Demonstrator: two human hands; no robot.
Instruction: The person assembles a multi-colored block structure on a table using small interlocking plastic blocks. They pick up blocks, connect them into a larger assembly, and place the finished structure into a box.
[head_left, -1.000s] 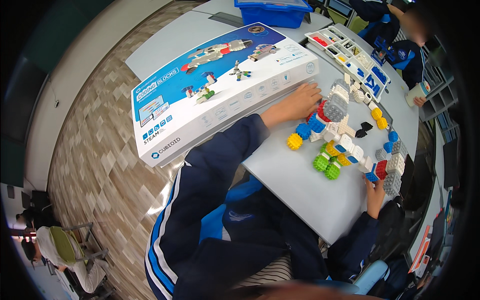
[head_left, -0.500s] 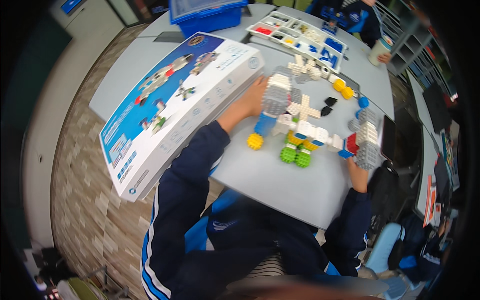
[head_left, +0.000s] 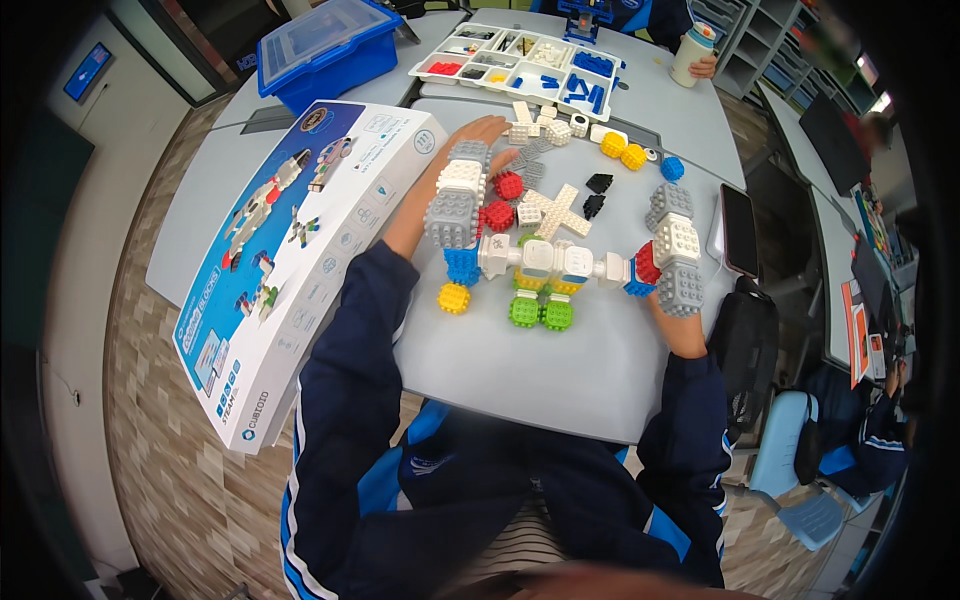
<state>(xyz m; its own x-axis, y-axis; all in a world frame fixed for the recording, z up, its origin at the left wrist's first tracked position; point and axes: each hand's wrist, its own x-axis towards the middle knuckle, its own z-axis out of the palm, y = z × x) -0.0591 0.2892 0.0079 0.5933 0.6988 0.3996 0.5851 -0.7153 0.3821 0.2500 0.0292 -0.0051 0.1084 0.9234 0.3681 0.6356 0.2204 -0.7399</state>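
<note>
Head cam: block model (head_left: 537,262) spans betw. 2 hands over tabletop (head_left: 520,370). L hand (head_left: 440,157): grip wide, fingers out behind L end. R hand (head_left: 670,320): mostly hidden, can't tell grip. Best support 2 ends evenly, no twisting.

Phone (head_left: 740,232): we see it lying face up
Chair (head_left: 780,448): we find it light blue
Bag (head_left: 743,358): black
Bottle (head_left: 689,60): pale
</note>
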